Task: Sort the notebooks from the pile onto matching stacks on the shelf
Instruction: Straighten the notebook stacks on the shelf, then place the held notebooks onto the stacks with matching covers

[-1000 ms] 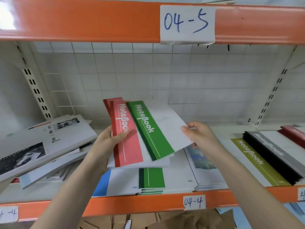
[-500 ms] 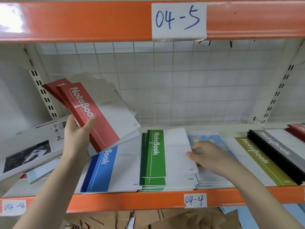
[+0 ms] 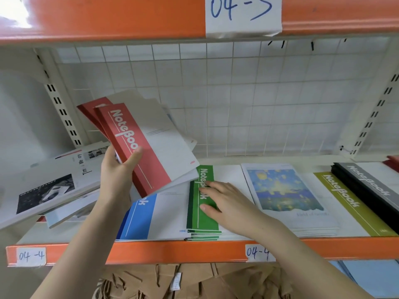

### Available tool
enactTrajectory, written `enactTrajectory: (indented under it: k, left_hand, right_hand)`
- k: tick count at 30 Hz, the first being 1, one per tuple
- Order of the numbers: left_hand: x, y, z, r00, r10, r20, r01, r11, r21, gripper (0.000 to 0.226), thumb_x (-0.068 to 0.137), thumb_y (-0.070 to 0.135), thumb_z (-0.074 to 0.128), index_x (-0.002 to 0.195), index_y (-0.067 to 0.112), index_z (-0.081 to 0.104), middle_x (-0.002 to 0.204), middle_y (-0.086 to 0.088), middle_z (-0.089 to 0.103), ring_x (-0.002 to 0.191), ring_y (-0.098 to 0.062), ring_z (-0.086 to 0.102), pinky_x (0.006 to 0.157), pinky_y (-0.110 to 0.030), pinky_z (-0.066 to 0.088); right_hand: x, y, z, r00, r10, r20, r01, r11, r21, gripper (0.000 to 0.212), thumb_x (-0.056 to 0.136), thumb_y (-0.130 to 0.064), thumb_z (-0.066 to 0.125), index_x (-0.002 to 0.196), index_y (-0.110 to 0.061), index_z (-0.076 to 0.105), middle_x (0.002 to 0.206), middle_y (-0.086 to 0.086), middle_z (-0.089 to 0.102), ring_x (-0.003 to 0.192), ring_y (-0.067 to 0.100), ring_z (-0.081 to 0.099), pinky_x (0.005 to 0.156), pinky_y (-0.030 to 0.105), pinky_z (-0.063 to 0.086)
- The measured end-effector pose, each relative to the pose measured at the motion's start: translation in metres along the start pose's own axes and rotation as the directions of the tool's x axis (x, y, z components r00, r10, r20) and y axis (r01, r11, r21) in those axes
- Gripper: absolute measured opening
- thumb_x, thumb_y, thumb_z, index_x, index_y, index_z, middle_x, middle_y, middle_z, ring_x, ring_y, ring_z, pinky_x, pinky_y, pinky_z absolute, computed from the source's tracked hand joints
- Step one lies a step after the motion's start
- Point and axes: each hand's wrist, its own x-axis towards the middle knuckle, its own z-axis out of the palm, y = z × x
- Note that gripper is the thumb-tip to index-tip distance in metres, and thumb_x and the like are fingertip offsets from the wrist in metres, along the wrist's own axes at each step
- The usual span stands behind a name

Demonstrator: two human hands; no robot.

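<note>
Orange steel shelf beams (image 3: 108,18) top and bottom, paper labels (image 3: 243,16) "04-5" above, "04-4" below. White wire grid (image 3: 237,100) backs the bay, slotted white uprights (image 3: 62,115) each side. Glare top left. Brown paper bags (image 3: 194,281) underneath.

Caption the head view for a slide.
Left hand holds red notebooks above the shelf; right hand presses flat on the green stack.
</note>
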Motion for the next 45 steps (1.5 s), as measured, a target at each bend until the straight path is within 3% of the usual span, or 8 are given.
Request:
enactTrajectory:
  k: [18,23,26,29,32,35,40,45]
  left_hand:
    - [-0.010,-0.002,-0.002,0.998,-0.049,0.033,0.050,0.999,-0.018,0.018,0.092,0.022,0.061,0.109,0.024,0.058,0.111,-0.001,0.066,0.099,-0.022,0.066,0.079,-0.043,0.056]
    - [-0.012,-0.002,0.005,0.994,-0.083,0.070,0.087,0.995,-0.046,0.025,0.092,0.022,0.061,0.116,0.020,0.057,0.111,-0.001,0.067,0.099,-0.023,0.067,0.081,-0.046,0.055]
    - [-0.015,-0.002,0.016,0.988,-0.106,0.114,0.112,0.992,-0.052,0.021,0.092,0.023,0.060,0.113,0.022,0.059,0.105,0.000,0.070,0.092,-0.020,0.069,0.072,-0.040,0.057]
    - [-0.024,-0.003,0.039,0.975,-0.129,0.183,0.140,0.989,-0.051,0.015,0.092,0.024,0.060,0.107,0.026,0.059,0.104,0.001,0.070,0.092,-0.022,0.069,0.073,-0.041,0.056]
    - [-0.043,-0.002,0.076,0.957,-0.131,0.259,0.148,0.988,-0.048,0.016,0.091,0.028,0.059,0.107,0.027,0.058,0.103,0.002,0.069,0.087,-0.018,0.070,0.067,-0.036,0.056]
    - [-0.066,-0.003,0.115,0.932,-0.167,0.322,0.193,0.980,-0.050,0.014,0.093,0.036,0.053,0.107,0.032,0.056,0.101,0.005,0.069,0.081,-0.012,0.070,0.061,-0.030,0.054]
    - [-0.100,-0.006,0.172,0.872,-0.242,0.425,0.301,0.950,-0.077,0.029,0.095,0.043,0.046,0.120,0.033,0.054,0.100,0.009,0.070,0.075,-0.003,0.070,0.054,-0.022,0.052]
    - [-0.132,-0.003,0.244,0.778,-0.287,0.559,0.408,0.908,-0.101,0.039,0.089,0.037,0.057,0.128,0.036,0.051,0.113,0.005,0.069,0.102,-0.020,0.066,0.085,-0.046,0.053]
  right_hand:
    - [0.000,0.012,0.000,0.999,-0.043,-0.002,0.043,0.999,0.031,0.052,0.098,-0.046,0.037,0.146,-0.024,0.033,0.154,-0.005,0.025,0.141,0.013,0.021,0.116,0.029,0.015]
    - [-0.001,0.015,-0.003,0.985,0.026,-0.169,0.003,0.986,0.168,0.035,0.099,-0.035,0.041,0.129,-0.022,0.053,0.132,-0.007,0.051,0.111,0.009,0.052,0.096,0.029,0.044]
    - [-0.005,0.025,-0.015,0.877,0.304,-0.371,-0.074,0.850,0.522,0.019,0.099,-0.025,0.043,0.112,-0.024,0.056,0.113,-0.008,0.060,0.100,0.007,0.058,0.083,0.021,0.047]
    - [-0.013,0.036,-0.036,0.840,0.461,-0.285,-0.052,0.592,0.804,0.009,0.096,-0.039,0.046,0.102,-0.035,0.051,0.112,-0.009,0.060,0.098,0.006,0.059,0.085,0.026,0.051]
    - [-0.031,0.043,-0.053,0.877,0.457,-0.151,-0.162,0.576,0.801,0.024,0.091,-0.046,0.052,0.111,-0.032,0.048,0.105,-0.018,0.057,0.090,-0.007,0.055,0.076,0.014,0.047]
    - [-0.055,0.059,-0.061,0.862,0.500,-0.084,-0.215,0.511,0.832,0.035,0.087,-0.041,0.063,0.115,-0.026,0.048,0.107,-0.011,0.062,0.096,0.005,0.061,0.085,0.026,0.051]
    - [-0.102,0.104,-0.073,0.779,0.611,-0.144,-0.132,0.383,0.914,0.022,0.087,-0.026,0.065,0.108,-0.023,0.057,0.106,-0.001,0.067,0.097,0.018,0.066,0.089,0.037,0.051]
    - [-0.149,0.157,-0.092,0.673,0.714,-0.195,-0.113,0.360,0.926,0.012,0.094,-0.021,0.055,0.104,-0.020,0.062,0.101,0.004,0.069,0.095,0.024,0.066,0.085,0.039,0.052]
